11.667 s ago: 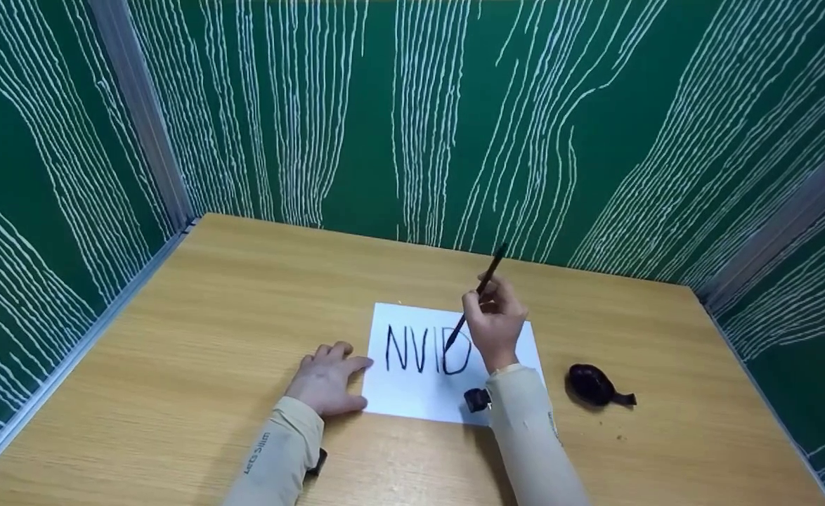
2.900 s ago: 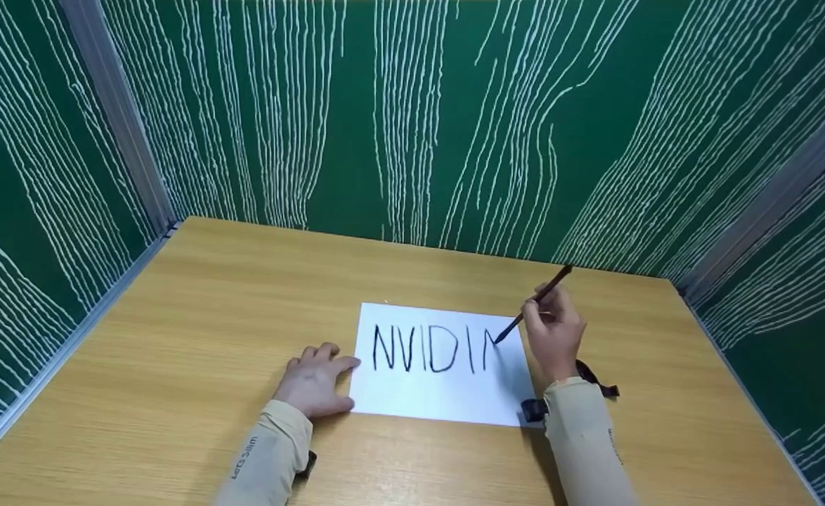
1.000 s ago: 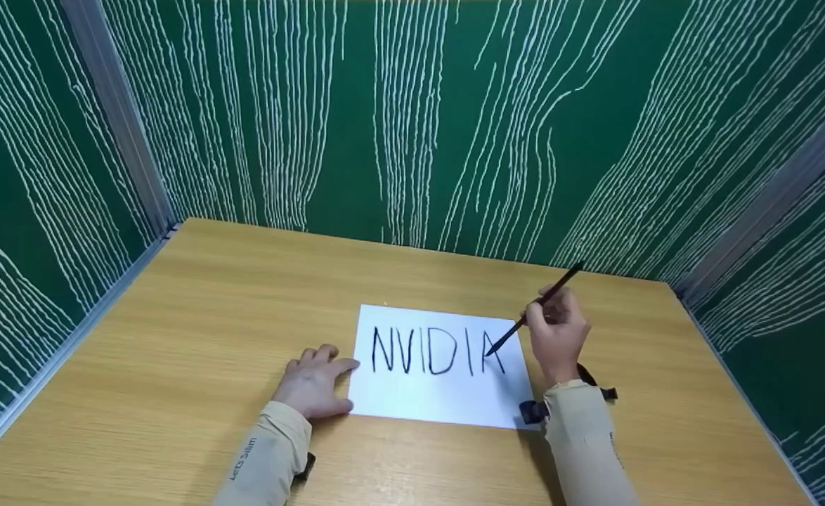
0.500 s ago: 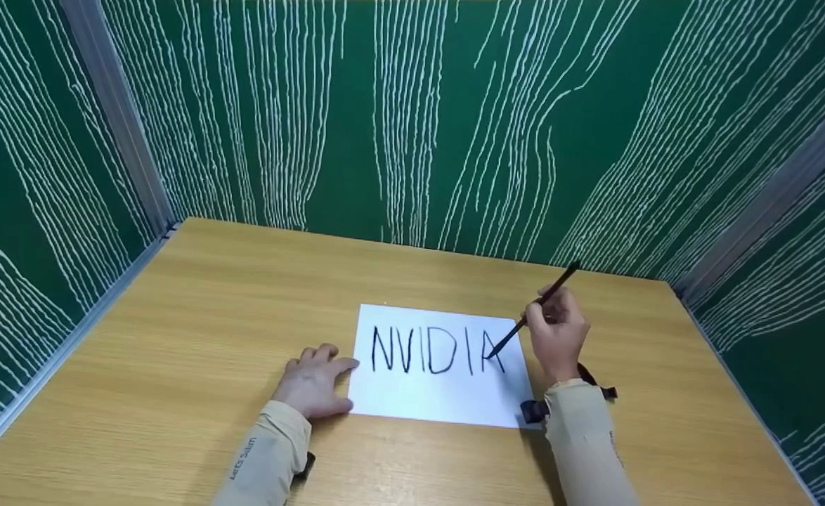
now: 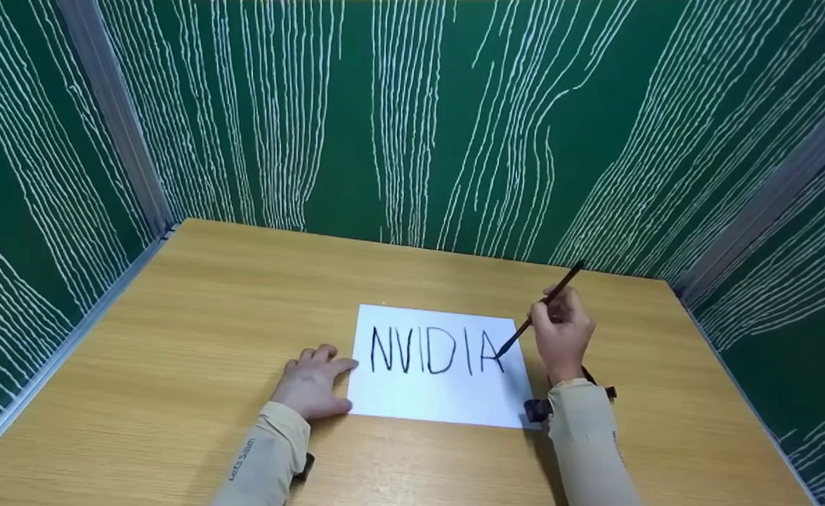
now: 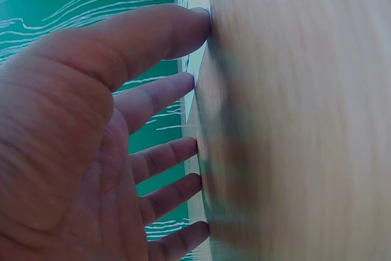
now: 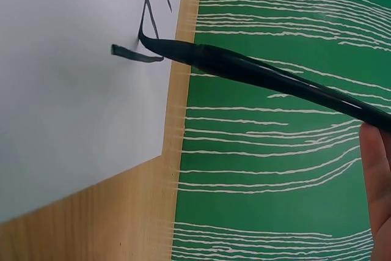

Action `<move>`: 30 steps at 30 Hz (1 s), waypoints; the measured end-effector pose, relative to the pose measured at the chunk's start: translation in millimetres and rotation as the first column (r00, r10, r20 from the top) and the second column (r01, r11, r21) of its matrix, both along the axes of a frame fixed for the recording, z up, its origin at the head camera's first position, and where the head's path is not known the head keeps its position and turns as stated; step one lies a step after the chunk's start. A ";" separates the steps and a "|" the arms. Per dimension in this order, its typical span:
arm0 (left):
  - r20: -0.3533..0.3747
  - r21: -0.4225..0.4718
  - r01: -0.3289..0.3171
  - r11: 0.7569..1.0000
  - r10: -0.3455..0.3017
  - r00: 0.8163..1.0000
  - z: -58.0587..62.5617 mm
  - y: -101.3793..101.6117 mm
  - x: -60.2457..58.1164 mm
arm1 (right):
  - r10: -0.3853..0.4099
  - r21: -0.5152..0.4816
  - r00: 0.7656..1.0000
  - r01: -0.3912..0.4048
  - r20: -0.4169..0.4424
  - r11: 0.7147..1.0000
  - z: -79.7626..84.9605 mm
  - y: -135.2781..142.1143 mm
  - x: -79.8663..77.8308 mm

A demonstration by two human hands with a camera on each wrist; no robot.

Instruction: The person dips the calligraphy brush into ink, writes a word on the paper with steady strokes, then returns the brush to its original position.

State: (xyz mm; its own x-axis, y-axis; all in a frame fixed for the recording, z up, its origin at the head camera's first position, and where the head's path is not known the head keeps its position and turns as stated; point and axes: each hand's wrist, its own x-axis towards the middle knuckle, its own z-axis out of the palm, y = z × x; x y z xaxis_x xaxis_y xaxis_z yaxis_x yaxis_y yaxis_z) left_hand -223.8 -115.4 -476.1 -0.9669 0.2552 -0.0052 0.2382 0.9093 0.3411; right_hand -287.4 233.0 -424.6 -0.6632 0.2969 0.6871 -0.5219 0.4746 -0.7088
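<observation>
In the head view my right hand (image 5: pixel 563 337) pinches a dark ink brush (image 5: pixel 542 307), its shaft slanting up to the right. The brush tip meets the white paper (image 5: pixel 433 400) at the right leg of the last letter. Black lettering (image 5: pixel 430 350) on the sheet reads NVIDIA. From the right wrist, the brush's bristles (image 7: pixel 171 49) show bent on the paper beside the crossbar stroke (image 7: pixel 131 54). My left hand (image 5: pixel 312 383) rests spread on the table, thumb and index finger at the sheet's left edge. In the left wrist view its fingertips (image 6: pixel 189 145) touch the wood.
A dark oval dish with a short tail (image 5: pixel 609 392) lies mostly hidden behind my right wrist. The wooden table (image 5: pixel 173 365) is bounded by green walls (image 5: pixel 356 140) with white wavy lines. A small black camera (image 5: pixel 537 410) sits at my right wrist.
Since the earliest frame, I and A have been added after NVID. In the last second the brush tip has moved slightly right along the A's crossbar. My left hand stays at the paper's edge.
</observation>
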 end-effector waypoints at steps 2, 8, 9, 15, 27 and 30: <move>0.001 -0.003 -0.002 1.000 0.002 1.000 0.1 0.2 -0.1 | -0.009 -0.003 1.000 0.009 0.006 1.000 0.5 0.7 0.1; 0.008 -0.007 -0.011 1.000 0.011 1.000 0.4 0.5 -0.4 | -0.012 -0.018 1.000 0.012 0.012 1.000 0.5 2.2 -0.3; 0.008 -0.007 -0.011 1.000 0.011 1.000 0.6 0.5 -0.4 | -0.009 -0.018 1.000 0.010 0.010 1.000 0.4 2.4 -0.5; 0.010 0.000 -0.012 1.000 0.012 1.000 0.7 0.8 -0.2 | -0.002 -0.013 1.000 0.002 -0.012 1.000 0.5 4.2 -0.8; 0.004 -0.002 -0.007 1.000 0.007 1.000 -1.1 0.3 -0.3 | 0.123 -0.223 0.991 -0.108 0.054 0.969 6.9 6.7 -2.3; 0.004 -0.004 -0.008 1.000 0.008 1.000 -1.2 0.6 -0.3 | 0.149 -0.258 0.984 -0.120 0.095 0.959 7.4 6.0 -2.8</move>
State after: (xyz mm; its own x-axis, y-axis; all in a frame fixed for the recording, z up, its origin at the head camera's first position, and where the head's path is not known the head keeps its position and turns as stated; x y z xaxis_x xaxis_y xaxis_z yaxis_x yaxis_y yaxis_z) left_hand -224.1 -114.8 -477.3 -0.9688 0.2477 -0.0099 0.2298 0.9124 0.3387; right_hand -290.2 239.0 -417.2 -0.7776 0.3526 0.5205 -0.4785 0.2050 -0.8538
